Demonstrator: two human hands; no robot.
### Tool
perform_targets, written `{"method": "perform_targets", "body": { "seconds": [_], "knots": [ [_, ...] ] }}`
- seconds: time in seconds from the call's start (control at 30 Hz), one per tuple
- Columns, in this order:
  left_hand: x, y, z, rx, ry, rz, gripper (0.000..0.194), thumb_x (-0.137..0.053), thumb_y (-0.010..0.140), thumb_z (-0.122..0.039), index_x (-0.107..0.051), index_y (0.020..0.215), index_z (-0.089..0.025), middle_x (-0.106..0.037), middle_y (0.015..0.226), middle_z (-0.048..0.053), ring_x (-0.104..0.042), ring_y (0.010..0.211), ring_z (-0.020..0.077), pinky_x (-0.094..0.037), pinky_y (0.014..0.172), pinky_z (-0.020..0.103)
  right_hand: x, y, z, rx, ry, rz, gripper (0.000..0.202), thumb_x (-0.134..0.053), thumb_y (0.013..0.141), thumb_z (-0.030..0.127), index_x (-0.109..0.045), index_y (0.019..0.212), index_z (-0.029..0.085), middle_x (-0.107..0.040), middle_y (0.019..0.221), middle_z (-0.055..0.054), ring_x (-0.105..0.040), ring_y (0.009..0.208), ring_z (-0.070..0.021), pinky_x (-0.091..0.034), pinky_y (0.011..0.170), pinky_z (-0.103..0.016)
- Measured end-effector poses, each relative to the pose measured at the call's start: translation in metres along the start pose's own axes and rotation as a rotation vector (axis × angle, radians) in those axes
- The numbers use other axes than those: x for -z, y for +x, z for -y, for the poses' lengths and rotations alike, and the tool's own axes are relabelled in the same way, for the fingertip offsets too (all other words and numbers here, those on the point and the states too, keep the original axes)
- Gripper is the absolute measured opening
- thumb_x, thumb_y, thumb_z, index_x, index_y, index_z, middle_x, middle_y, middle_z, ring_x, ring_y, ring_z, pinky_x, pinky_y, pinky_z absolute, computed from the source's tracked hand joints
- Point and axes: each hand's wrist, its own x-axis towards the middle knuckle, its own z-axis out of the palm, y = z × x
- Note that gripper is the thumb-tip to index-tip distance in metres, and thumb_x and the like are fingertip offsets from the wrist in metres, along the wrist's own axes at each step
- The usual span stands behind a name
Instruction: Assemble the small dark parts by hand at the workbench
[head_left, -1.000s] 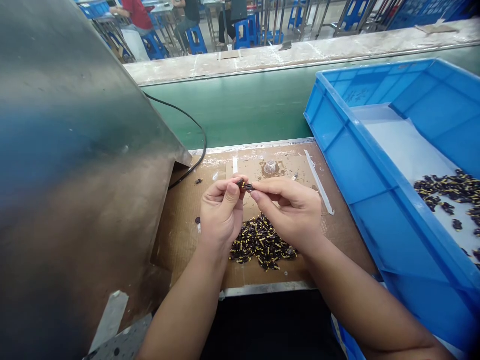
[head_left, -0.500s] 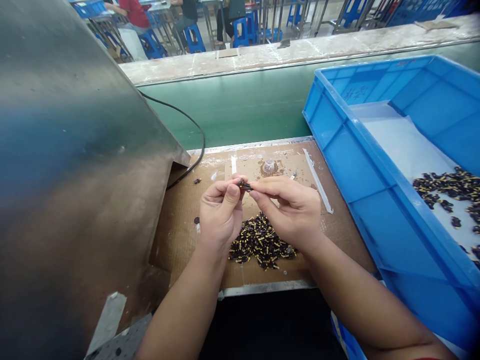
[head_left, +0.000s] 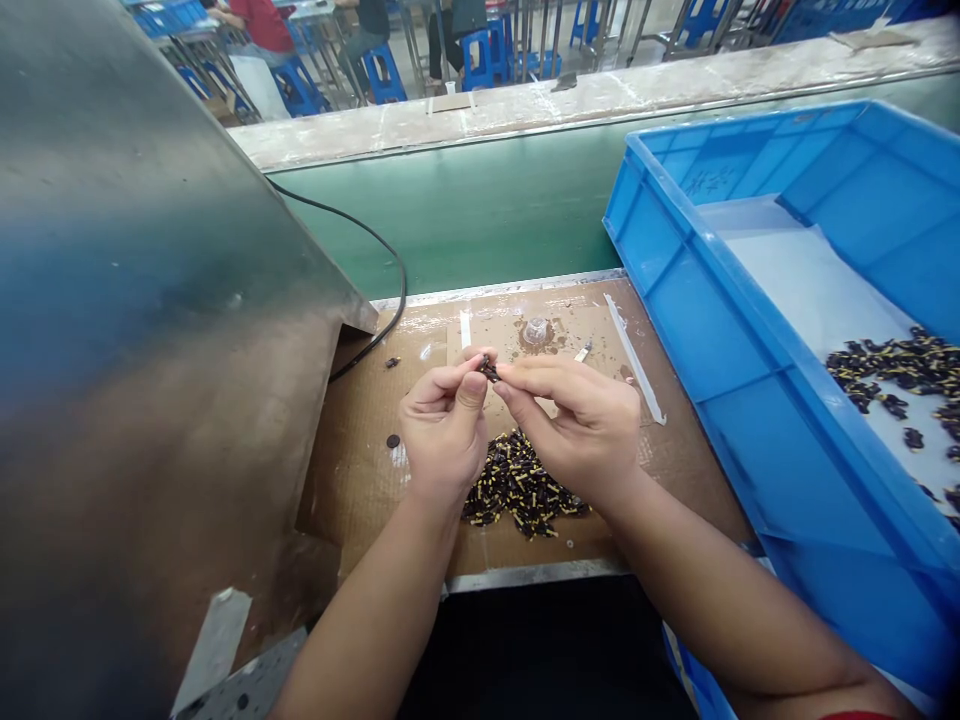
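Between my two hands, above the cardboard-covered bench, is a small dark part (head_left: 489, 369), mostly covered by fingertips. My left hand (head_left: 447, 420) pinches it between thumb and fingers from the left. From the right, my right hand (head_left: 581, 415) pinches its other end with thumb and forefinger. Whether it is one piece or two joined pieces I cannot tell. Below the hands lies a heap of small black-and-yellow parts (head_left: 525, 490) on the cardboard (head_left: 367, 500), partly hidden by my hands.
A large blue crate (head_left: 742, 370) at the right holds white sheeting and more black-and-yellow parts (head_left: 892, 370). A metal housing (head_left: 187, 350) fills the left, with a black cable (head_left: 382, 240) behind. A clear dome-shaped piece (head_left: 537, 332) sits near the back. Seated people are beyond the green belt (head_left: 450, 220).
Both hands stay together around the dark part; the fingers have shifted slightly and the part appears turned a little. The whole view has moved slightly.
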Motion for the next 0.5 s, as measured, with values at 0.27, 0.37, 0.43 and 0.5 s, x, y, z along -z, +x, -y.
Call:
{"method": "perform_targets", "body": {
  "seconds": [0.27, 0.37, 0.43, 0.5],
  "knots": [
    [0.007, 0.008, -0.001, -0.086, 0.130, 0.088, 0.024, -0.066, 0.096, -0.033, -0.074, 0.118, -0.028, -0.072, 0.123, 0.006, -0.070, 0.112, 0.0192, -0.058, 0.101, 0.035, 0.005, 0.002, -0.013, 0.159, -0.132, -0.041, 0.033, -0.068, 0.090, 0.010, -0.072, 0.115, 0.030, -0.079, 0.104, -0.001, -0.075, 0.092, -0.0176, -0.065, 0.086, -0.035],
    [0.011, 0.010, -0.004, -0.243, 0.317, 0.103, 0.028, -0.066, 0.095, -0.028, -0.073, 0.122, -0.025, -0.074, 0.116, 0.008, -0.071, 0.106, 0.0203, -0.059, 0.098, 0.037, 0.009, 0.001, -0.017, 0.264, -0.204, -0.024, 0.038, -0.070, 0.086, 0.006, -0.071, 0.118, 0.027, -0.077, 0.109, -0.005, -0.074, 0.096, -0.0189, -0.065, 0.088, -0.035],
    [0.012, 0.008, -0.006, -0.301, 0.396, 0.140, 0.029, -0.067, 0.092, -0.022, -0.074, 0.121, -0.025, -0.074, 0.112, 0.007, -0.071, 0.101, 0.0190, -0.059, 0.095, 0.035, 0.009, -0.001, -0.019, 0.291, -0.214, 0.003, 0.039, -0.070, 0.086, 0.005, -0.071, 0.118, 0.026, -0.076, 0.112, -0.006, -0.074, 0.099, -0.0193, -0.065, 0.088, -0.036],
    [0.010, 0.005, -0.009, -0.324, 0.446, 0.171, 0.031, -0.067, 0.091, -0.018, -0.074, 0.120, -0.025, -0.074, 0.112, 0.006, -0.071, 0.100, 0.0185, -0.059, 0.094, 0.034, 0.009, -0.002, -0.019, 0.300, -0.202, 0.009, 0.040, -0.070, 0.086, 0.005, -0.071, 0.119, 0.027, -0.075, 0.114, -0.006, -0.073, 0.100, -0.0194, -0.065, 0.088, -0.036]
  ]
}}
